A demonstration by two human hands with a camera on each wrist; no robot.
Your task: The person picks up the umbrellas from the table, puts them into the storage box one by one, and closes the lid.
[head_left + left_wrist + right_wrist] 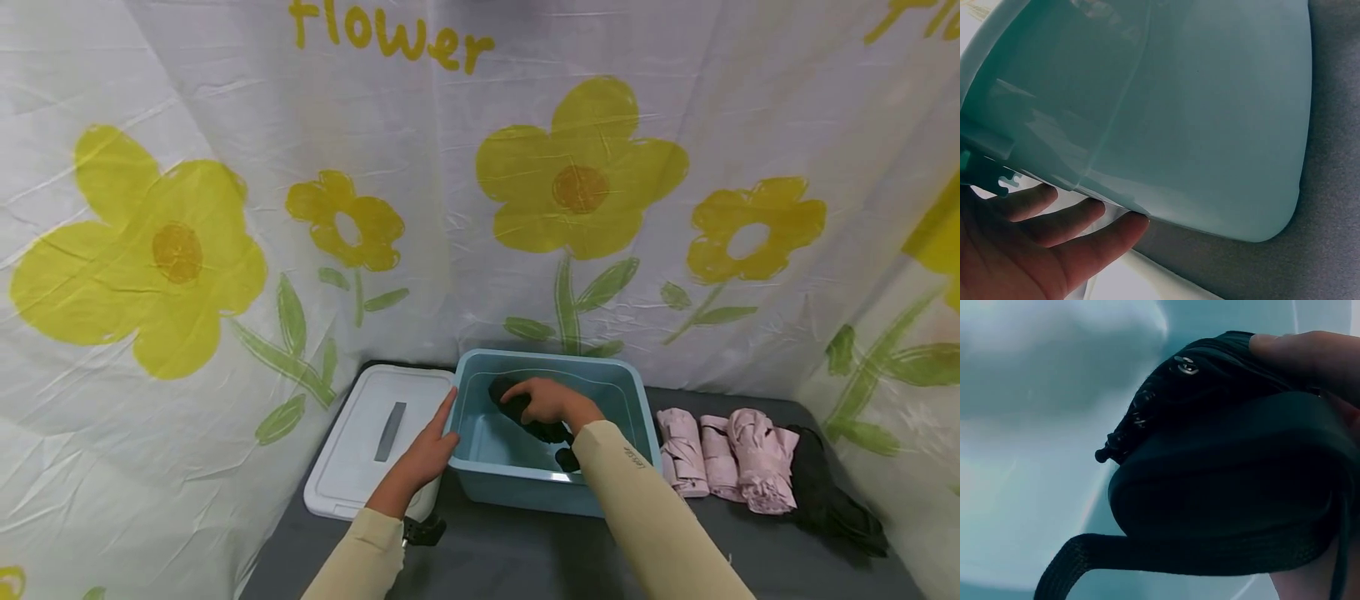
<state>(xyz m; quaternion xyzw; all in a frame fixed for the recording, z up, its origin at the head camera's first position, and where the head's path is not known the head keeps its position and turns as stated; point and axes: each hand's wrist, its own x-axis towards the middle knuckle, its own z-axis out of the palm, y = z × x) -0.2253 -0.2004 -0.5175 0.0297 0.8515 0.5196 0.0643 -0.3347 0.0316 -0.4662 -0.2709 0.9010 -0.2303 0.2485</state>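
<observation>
A light blue plastic tub (474, 425) stands against the curtain. Inside it, my right hand (553, 402) grips a black folded thing (546, 431), which looks like a compact umbrella. Close up in the right wrist view, the umbrella (1222, 487) has a rounded end, a strap loop (1147, 555), gathered dark fabric and a shiny snap; my thumb lies over the fabric. At the tub's left rim, my left hand (422, 458) has its fingers stretched out. Those fingers (1104, 247) touch the tub's wall (1210, 125) in the left wrist view.
A white lidded box (348, 450) with a grey handle sits left of the tub. To its right lie several pink rolled bundles (722, 458) and a black bundle (832, 500) on the dark grey table (510, 550). A flower-printed curtain (450, 250) rises behind.
</observation>
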